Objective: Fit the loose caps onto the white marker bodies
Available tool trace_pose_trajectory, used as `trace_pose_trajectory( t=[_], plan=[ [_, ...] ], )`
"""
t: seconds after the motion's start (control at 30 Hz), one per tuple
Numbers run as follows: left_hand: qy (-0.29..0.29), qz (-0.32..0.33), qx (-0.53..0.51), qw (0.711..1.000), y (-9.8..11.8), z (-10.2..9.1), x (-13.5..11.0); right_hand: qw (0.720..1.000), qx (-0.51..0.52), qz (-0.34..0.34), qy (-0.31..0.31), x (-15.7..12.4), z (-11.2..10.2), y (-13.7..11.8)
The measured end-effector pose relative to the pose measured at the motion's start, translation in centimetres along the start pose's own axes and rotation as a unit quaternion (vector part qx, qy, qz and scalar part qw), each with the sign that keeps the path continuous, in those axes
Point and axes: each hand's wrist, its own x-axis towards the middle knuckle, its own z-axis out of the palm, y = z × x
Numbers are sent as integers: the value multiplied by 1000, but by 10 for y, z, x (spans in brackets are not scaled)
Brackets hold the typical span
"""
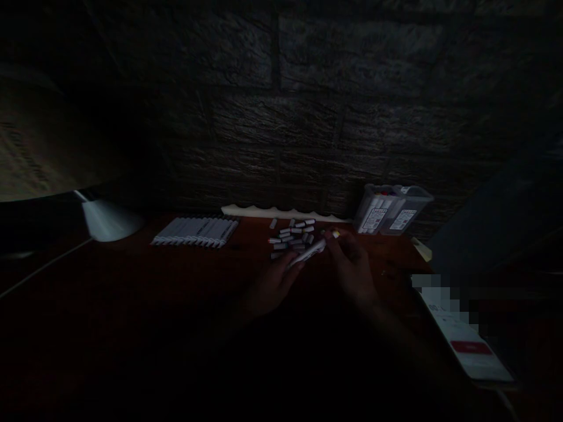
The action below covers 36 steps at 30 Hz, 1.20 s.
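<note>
A white marker (pixel 309 252) is held slantwise above the table, in front of a loose pile of marker caps (pixel 292 236). My left hand (pixel 275 281) is closed around its lower left end. At the upper right end, the fingers of my right hand (pixel 352 264) pinch a small piece with a yellow tip (pixel 336 234), which looks like a marker cap. Whether this cap touches the marker is hard to tell in the dim light. To the left lies a neat row of white markers (pixel 196 231), side by side.
Clear plastic cases (pixel 402 211) stand at the back right, one with markers inside. A lit phone or tablet (pixel 466 340) lies at the right. A lamp with a white base (pixel 105 220) stands left on the wooden table (pixel 132 275). Behind is a brick wall (pixel 303 123).
</note>
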Motion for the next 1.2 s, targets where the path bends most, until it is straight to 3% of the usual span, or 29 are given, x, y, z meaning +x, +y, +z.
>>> trace_pose_trajectory(
  t=[0.2, 0.33, 0.47, 0.67, 0.8, 0.93, 1.07, 1.2],
  plan=[
    [31, 21, 75, 996, 2, -8, 2, 1000, -7, -5, 21, 6, -9, -4],
    [52, 35, 81, 995, 2, -8, 2, 1000, -19, -11, -19, 7, -11, -3],
    [52, 32, 82, 995, 1, -9, 3, 998, -56, -27, -14, 5, -9, 0],
    [52, 52, 75, 994, 0, -8, 3, 985, -157, -48, -48, 3, -9, -1],
    [51, 37, 56, 996, -1, -3, 1, 995, -85, 10, -53, 2, -7, -5],
    [39, 15, 7, 999, -2, -3, 3, 994, 25, 33, -105, 2, -6, -6],
    [19, 14, -25, 999, -5, -3, 4, 988, -1, 43, -150, 0, -6, -4],
    [0, 31, -47, 998, -4, 2, 2, 983, -39, 6, -182, -3, -4, -3]
  ],
)
